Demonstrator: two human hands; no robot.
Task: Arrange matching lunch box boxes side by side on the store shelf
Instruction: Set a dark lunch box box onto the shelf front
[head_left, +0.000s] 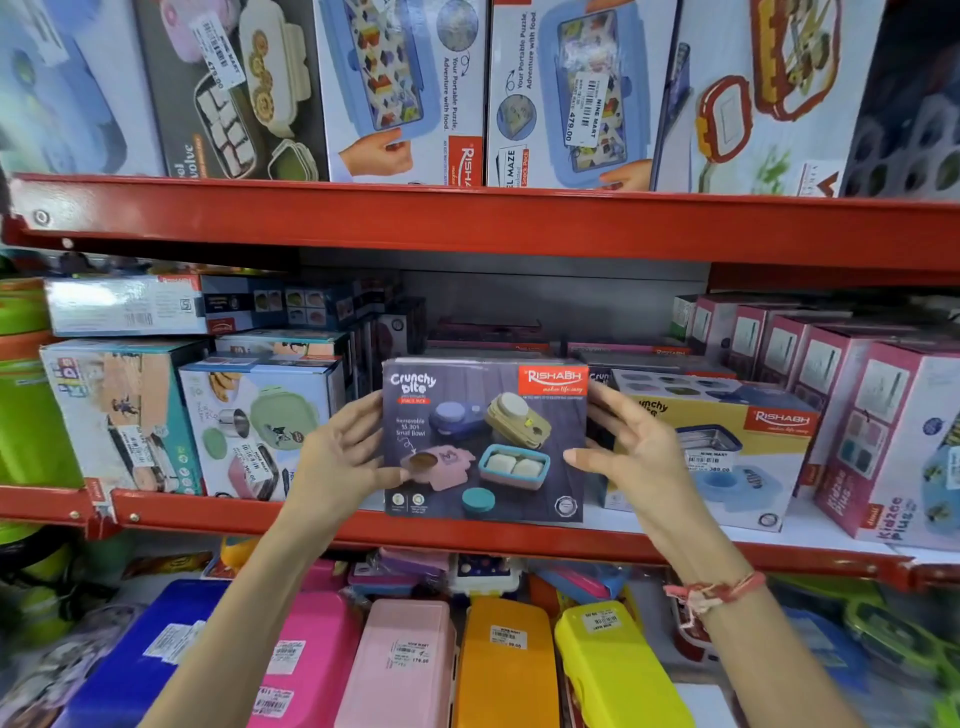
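Observation:
A dark grey Crunchy Bite lunch box box (485, 441) stands upright at the front of the middle red shelf (467, 535). My left hand (343, 452) grips its left edge, thumb on the front. My right hand (628, 447) holds its right edge with fingers spread. Right beside it lies a yellow Crunchy Bite box (717, 441) of the same brand, partly hidden behind my right hand. More dark boxes are stacked behind the held box.
Left of the held box stand a white-green lunch box box (249, 431) and a teal one (119, 415). Pink Kidzee Plus boxes (872, 431) fill the right. Blue puzzle boxes (566, 88) sit on the upper shelf. Coloured plastic cases (504, 665) lie below.

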